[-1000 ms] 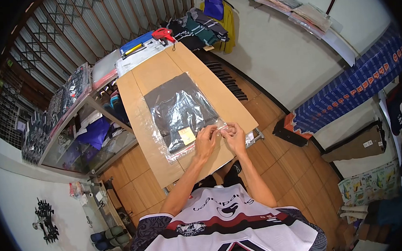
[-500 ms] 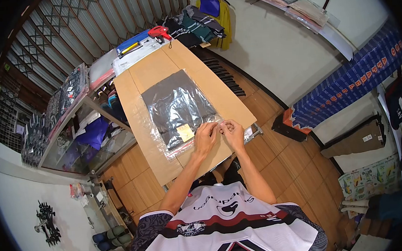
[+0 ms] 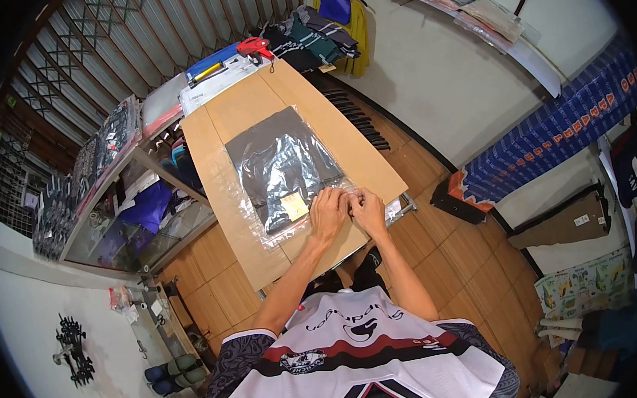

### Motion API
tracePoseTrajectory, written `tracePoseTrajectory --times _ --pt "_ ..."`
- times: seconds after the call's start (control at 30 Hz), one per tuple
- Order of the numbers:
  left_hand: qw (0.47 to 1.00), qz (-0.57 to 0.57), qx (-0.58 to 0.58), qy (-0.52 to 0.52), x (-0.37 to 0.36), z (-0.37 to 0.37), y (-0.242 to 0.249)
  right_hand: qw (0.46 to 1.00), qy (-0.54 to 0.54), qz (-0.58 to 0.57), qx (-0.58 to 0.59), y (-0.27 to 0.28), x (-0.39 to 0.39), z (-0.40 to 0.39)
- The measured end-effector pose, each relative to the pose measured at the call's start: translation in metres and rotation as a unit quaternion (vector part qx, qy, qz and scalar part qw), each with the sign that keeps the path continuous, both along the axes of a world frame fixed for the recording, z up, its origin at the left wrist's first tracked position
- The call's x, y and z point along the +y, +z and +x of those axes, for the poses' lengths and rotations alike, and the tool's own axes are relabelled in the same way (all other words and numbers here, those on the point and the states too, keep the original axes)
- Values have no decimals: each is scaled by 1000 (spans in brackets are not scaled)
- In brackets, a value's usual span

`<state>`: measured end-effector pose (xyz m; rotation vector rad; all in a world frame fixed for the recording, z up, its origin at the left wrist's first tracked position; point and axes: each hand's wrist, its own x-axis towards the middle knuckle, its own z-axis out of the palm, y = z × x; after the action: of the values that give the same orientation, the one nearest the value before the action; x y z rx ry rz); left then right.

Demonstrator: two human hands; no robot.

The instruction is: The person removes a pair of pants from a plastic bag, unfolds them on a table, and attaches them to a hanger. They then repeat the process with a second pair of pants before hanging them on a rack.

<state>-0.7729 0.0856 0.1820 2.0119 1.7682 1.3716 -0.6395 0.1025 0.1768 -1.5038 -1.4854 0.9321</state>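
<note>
A clear plastic bag (image 3: 282, 173) with a folded dark grey garment inside lies flat on the wooden table (image 3: 244, 112). A small tan label (image 3: 295, 206) shows through the bag near its open end. My left hand (image 3: 328, 214) and my right hand (image 3: 369, 210) are side by side at that near end. The fingertips of both pinch the bag's flap at its right corner. The flap's edge under the fingers is hidden.
At the table's far end lie a white packet, a blue and yellow tool (image 3: 213, 65) and a red tool (image 3: 257, 48). Folded clothes (image 3: 316, 38) are piled behind. A glass display case (image 3: 125, 203) stands to the left. A black rack (image 3: 361, 123) runs along the table's right side.
My two hands have drawn closer together on the bag's near edge. The bag has stayed in place.
</note>
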Motion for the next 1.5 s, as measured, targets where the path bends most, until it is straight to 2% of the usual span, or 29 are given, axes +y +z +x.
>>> tracePoseTrajectory --times 0.1,0.27,0.37,0.47,0.6,0.7,0.8,1.0,1.1,1.3,1.43,1.5 --pt "999 0 -11 31 2 -1 1 996 10 34 -82 0 -2 0" --pt "999 4 -40 -2 -3 -3 4 997 -21 41 -64 6 -2 -4" --pt "1000 22 -16 -4 -14 -4 5 996 -17 44 -70 14 -5 -7" --pt "1000 -28 -9 6 -24 -8 3 993 9 26 -110 19 -5 -6" --pt "998 -9 -54 18 -23 -16 15 991 21 11 -132 13 -5 -5" --pt "996 25 -75 45 -18 -26 35 992 -13 20 -126 14 -8 -10" --pt "995 -7 -94 25 -20 -35 28 991 -31 29 -131 21 -14 -17" --pt "998 -52 8 18 -51 -44 8 983 2 52 -177 31 -27 -36" --pt "998 -62 2 18 -53 -48 6 987 -3 68 -148 25 -35 -42" --pt "993 29 -42 108 -34 -62 30 980 -2 104 -167 7 -36 -42" --pt "995 -14 -76 61 -42 -67 35 976 -8 130 -172 3 -40 -44" --pt "998 -23 -39 54 -53 -67 19 975 -12 137 -172 3 -41 -46"
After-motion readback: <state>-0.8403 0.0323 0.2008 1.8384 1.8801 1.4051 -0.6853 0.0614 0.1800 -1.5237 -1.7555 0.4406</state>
